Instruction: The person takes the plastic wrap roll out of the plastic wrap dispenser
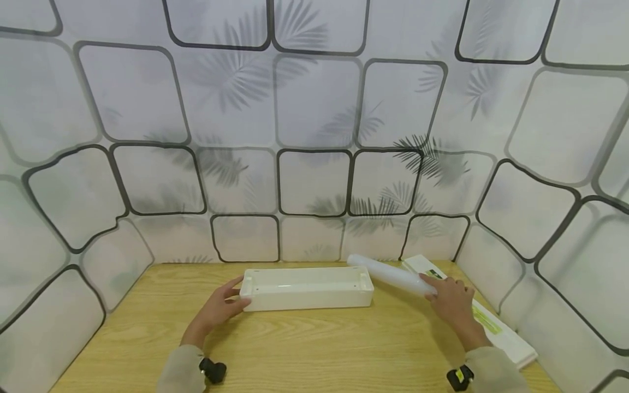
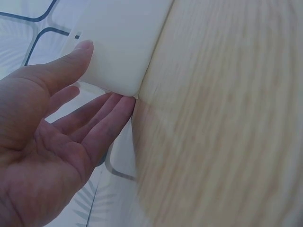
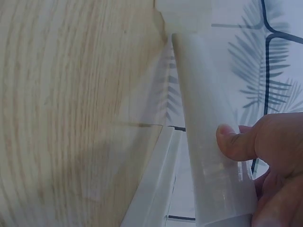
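A long, white, open-topped plastic box (image 1: 308,297) sits on the table, a trough along its inside. My left hand (image 1: 221,308) holds its left end, thumb on the near corner and fingers at the far side. In the left wrist view, the thumb lies against the end of the box (image 2: 124,47) and the fingertips touch its lower edge. My right hand (image 1: 449,301) grips the right end of a whitish, translucent roll of plastic film (image 1: 388,273). Its far end slants up behind the box's right end. The right wrist view shows my thumb along the roll (image 3: 208,142).
A flat white carton (image 1: 506,341) with green print lies slantwise at the right, partly under my right hand and forearm. Patterned cloth walls (image 1: 314,180) close off the back and both sides of the wood-grain table (image 1: 295,355).
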`<control>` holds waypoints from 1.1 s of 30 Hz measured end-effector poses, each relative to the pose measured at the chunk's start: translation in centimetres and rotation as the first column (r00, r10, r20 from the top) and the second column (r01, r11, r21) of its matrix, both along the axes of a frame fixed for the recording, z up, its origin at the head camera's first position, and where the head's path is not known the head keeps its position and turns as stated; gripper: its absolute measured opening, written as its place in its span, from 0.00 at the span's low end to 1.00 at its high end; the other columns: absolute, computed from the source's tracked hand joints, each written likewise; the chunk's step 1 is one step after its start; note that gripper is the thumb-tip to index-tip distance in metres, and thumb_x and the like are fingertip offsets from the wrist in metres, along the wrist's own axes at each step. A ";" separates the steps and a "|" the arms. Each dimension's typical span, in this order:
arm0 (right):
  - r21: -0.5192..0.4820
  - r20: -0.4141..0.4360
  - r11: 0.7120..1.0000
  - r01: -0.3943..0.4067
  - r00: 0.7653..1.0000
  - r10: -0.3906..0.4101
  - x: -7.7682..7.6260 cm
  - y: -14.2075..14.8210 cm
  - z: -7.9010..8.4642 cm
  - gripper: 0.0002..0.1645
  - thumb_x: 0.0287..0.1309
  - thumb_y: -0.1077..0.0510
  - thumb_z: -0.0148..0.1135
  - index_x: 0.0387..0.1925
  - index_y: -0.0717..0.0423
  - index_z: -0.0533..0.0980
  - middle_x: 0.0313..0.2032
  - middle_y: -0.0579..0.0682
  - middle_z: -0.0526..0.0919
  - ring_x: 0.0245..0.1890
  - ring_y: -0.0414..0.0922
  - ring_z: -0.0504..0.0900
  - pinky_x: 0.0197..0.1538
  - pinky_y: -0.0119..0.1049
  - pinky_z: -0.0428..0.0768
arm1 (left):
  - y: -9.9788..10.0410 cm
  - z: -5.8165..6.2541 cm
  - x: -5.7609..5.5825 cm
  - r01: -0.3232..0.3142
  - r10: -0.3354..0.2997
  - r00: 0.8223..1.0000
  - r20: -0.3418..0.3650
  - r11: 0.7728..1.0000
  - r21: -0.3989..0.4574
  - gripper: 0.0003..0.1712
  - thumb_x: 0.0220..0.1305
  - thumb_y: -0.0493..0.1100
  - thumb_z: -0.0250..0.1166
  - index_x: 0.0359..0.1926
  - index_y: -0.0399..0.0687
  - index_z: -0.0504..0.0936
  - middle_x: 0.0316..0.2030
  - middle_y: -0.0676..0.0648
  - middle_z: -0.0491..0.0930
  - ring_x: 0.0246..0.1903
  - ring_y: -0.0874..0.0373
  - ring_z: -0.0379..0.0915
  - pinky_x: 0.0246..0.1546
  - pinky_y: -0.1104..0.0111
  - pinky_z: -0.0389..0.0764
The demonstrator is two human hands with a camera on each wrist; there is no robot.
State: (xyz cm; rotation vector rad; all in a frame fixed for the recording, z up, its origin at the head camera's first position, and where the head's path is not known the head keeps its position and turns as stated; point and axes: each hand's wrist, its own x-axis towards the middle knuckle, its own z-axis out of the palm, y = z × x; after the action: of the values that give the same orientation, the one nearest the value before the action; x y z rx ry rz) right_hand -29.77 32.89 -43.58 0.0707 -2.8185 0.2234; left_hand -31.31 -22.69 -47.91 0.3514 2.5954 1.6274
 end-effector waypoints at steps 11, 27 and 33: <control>-0.063 0.135 0.998 0.022 0.991 -0.013 0.3 -0.8 0.3 0.32 0.67 0.54 0.66 0.71 0.48 0.73 0.47 0.75 0.80 0.44 0.74 0.77 0.42 0.70 0.72 | 0.0 0.2 0.1 -0.020 0.020 1.000 0.007 1.000 -0.013 0.44 0.72 0.44 0.67 0.80 0.38 0.55 0.67 0.22 0.70 0.60 0.35 0.78 0.48 0.61 0.85; -0.085 0.219 0.996 0.012 0.976 0.007 0.9 -0.7 -0.4 0.35 0.61 0.54 0.69 0.70 0.50 0.74 0.60 0.73 0.79 0.52 0.72 0.81 0.39 0.61 0.81 | 0.1 0.1 0.2 -0.007 0.007 1.000 -0.009 1.000 -0.011 0.44 0.72 0.43 0.67 0.80 0.36 0.56 0.66 0.23 0.71 0.61 0.34 0.78 0.50 0.58 0.86; -0.070 0.236 0.997 0.017 0.972 0.000 1.0 -0.5 -0.7 0.36 0.60 0.53 0.71 0.69 0.50 0.74 0.57 0.74 0.80 0.49 0.72 0.82 0.39 0.62 0.80 | 0.2 0.1 0.2 -0.004 0.004 1.000 -0.012 1.000 -0.001 0.43 0.72 0.42 0.67 0.79 0.37 0.57 0.66 0.23 0.71 0.61 0.34 0.77 0.50 0.59 0.86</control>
State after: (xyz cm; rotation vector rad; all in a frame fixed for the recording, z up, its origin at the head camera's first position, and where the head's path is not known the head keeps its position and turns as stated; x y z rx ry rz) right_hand -28.74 32.36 -44.31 0.0163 -3.0432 0.3529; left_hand -31.10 -22.51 -47.79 0.3572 2.6074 1.6311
